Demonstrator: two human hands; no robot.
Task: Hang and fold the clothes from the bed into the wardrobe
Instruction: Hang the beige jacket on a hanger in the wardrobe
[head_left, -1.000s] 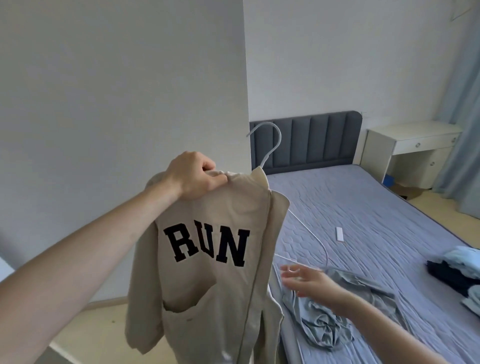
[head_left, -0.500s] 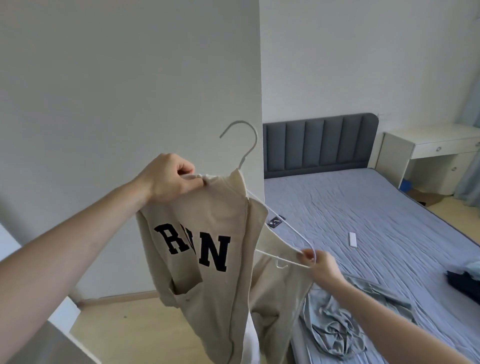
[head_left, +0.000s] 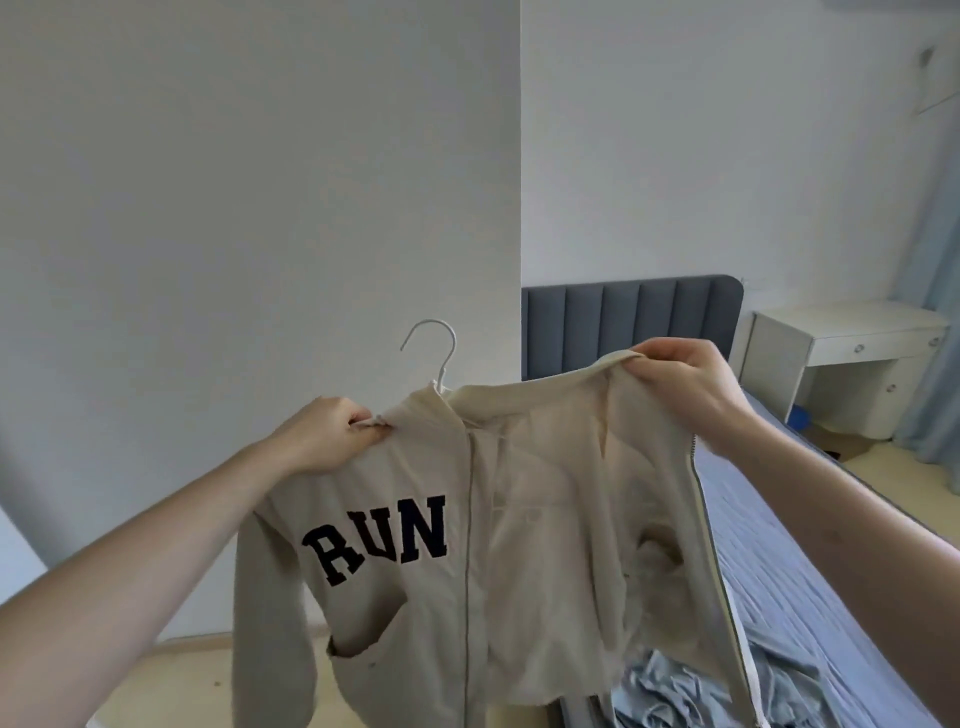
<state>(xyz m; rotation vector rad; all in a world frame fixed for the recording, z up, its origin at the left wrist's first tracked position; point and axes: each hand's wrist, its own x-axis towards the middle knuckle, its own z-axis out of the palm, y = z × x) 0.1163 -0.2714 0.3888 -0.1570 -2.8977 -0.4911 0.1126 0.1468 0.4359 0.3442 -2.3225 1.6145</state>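
Pinching the left shoulder of the jacket (head_left: 467, 545) with the left hand (head_left: 324, 434), fingers curled tight; gripping the other shoulder with the right hand (head_left: 685, 387), raised over the bed (head_left: 810, 561). Hanger (head_left: 434, 353) hook poking from the collar (frame hidden inside). Mid-hanging, probably; next, seating the right shoulder, then carrying to the wardrobe, unseen here.

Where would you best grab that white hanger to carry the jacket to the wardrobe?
By the bare neck just below the hook of the white hanger, coming from above. It is the only part poking out of the beige RUN jacket. The left hand and right hand grip the shoulders, so one must let go first.
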